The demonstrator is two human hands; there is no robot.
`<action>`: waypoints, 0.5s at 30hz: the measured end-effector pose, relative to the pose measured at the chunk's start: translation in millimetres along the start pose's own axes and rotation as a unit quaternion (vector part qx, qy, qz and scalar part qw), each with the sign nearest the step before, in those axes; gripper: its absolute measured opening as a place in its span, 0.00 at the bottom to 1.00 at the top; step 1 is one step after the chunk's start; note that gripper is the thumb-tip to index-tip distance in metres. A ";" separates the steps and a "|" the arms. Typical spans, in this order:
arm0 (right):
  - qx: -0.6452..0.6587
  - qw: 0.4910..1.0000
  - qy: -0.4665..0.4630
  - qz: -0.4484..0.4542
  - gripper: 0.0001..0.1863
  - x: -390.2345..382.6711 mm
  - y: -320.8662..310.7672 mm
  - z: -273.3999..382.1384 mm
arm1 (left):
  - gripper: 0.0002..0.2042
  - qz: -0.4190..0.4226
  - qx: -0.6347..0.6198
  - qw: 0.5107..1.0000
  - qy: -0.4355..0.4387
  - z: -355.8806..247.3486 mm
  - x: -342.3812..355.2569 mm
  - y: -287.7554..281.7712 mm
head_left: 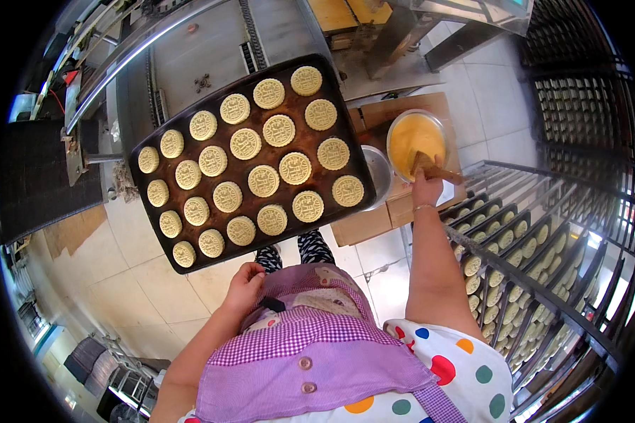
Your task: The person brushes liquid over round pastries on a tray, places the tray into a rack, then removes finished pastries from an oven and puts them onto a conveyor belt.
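Right of the baking tray (pixel 293 106), whose edge hides part of a pale bowl (pixel 380 173) from me, the right hand (pixel 429 176) covers some of the wooden brush (pixel 452 176), and farther right a dark rack (pixel 575 106) blurs out of sight.

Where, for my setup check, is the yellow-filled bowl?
In the head view, the bowl is right of the baking tray, on brown cardboard, with the right hand at its near rim.

Our dark tray (pixel 206 187), stamped round cakes (pixel 263 181) in rows edge to edge, our cardboard box (pixel 365 227), a bowl (pixel 389 146) near its right edge
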State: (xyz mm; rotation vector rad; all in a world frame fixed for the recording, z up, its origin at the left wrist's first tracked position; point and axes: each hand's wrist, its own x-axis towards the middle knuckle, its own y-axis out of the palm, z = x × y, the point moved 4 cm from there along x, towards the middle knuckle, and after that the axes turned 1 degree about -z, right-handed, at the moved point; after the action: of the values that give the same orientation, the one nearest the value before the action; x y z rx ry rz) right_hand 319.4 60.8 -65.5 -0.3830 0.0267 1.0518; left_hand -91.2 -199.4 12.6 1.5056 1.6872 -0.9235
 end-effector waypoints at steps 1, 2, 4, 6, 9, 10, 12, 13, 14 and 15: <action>-0.115 0.993 -0.014 0.021 0.27 -4.7 -3.8 -5.1 | 0.07 -0.001 0.005 1.000 0.000 0.3 -1.0 -3.7; -0.229 0.972 -0.028 0.042 0.27 -6.9 -11.3 -15.2 | 0.07 -0.002 0.010 1.000 0.000 -0.2 -2.0 -7.7; -0.329 0.940 -0.036 0.082 0.28 -13.6 -23.8 -27.5 | 0.07 -0.007 0.020 1.000 -0.001 3.3 -5.6 -17.5; -0.306 0.944 -0.023 0.122 0.28 -24.6 -37.4 -31.4 | 0.07 -0.012 0.034 0.999 -0.002 11.4 -9.7 -29.8; -0.109 0.981 0.146 0.061 0.31 -79.1 -24.6 59.8 | 0.07 -0.020 -0.012 0.999 0.023 34.6 -16.4 -47.3; -0.052 0.991 0.110 0.047 0.32 -87.7 -25.9 62.9 | 0.08 -0.010 -0.036 0.999 0.005 34.6 -19.1 -50.6; 0.029 0.995 0.069 0.058 0.33 -107.3 -8.2 69.3 | 0.08 -0.009 -0.013 1.000 0.017 39.7 -20.5 -62.8; 0.053 0.993 0.063 0.083 0.32 -126.2 15.2 75.8 | 0.08 -0.008 -0.002 1.000 0.025 44.8 -19.4 -67.8; 0.076 0.990 0.056 0.108 0.32 -148.0 41.6 82.7 | 0.08 -0.014 -0.010 0.999 0.036 51.2 -19.6 -73.8; 0.083 0.984 0.058 0.147 0.32 -173.9 74.7 91.2 | 0.08 -0.015 -0.018 0.999 0.036 52.9 -21.9 -79.6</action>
State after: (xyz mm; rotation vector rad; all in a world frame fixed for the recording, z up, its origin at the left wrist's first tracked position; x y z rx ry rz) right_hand 154.0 -23.6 32.9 -0.2943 0.2804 1.3066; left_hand -166.6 -262.0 9.4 1.5103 1.7734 -0.8586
